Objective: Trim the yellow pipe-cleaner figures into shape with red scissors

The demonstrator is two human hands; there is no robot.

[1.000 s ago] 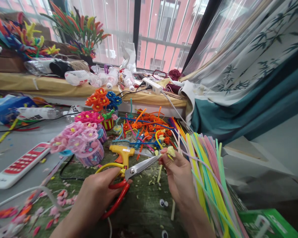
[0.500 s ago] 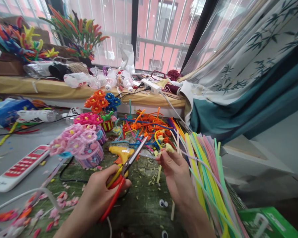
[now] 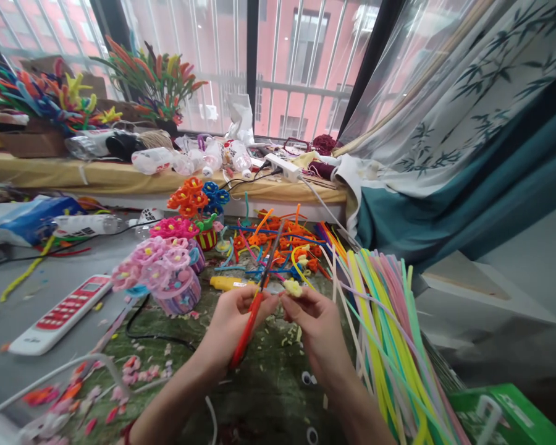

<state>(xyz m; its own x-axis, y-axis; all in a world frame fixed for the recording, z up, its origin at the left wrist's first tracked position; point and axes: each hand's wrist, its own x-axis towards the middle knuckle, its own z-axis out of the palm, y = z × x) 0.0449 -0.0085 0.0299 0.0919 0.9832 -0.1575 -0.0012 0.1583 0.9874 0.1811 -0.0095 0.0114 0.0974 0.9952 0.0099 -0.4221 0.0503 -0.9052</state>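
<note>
My left hand point(image 3: 234, 324) is closed around the red-handled scissors point(image 3: 252, 321), whose blades point up and away. Between the fingertips of my right hand point(image 3: 317, 327) is a small pale yellow fuzzy piece point(image 3: 292, 287). The fingertips of both hands almost meet over the dark green work surface point(image 3: 259, 395). Beyond my left hand lies a yellow glue gun point(image 3: 229, 283), partly hidden. Pale yellow clippings and googly eyes point(image 3: 306, 377) lie beneath and beside my right hand.
Pipe-cleaner flowers in striped pots point(image 3: 178, 293) and a white-and-red remote point(image 3: 65, 314) are at left. Long pastel pipe cleaners point(image 3: 389, 321) run along the right, near a green box point(image 3: 509, 411). Orange pieces point(image 3: 278, 232) lie behind. A power strip point(image 3: 282, 165) sits on the ledge.
My left hand has moved right and up with the scissors, close to my right hand. The scissors now point more steeply upward. The view has shifted slightly left.
</note>
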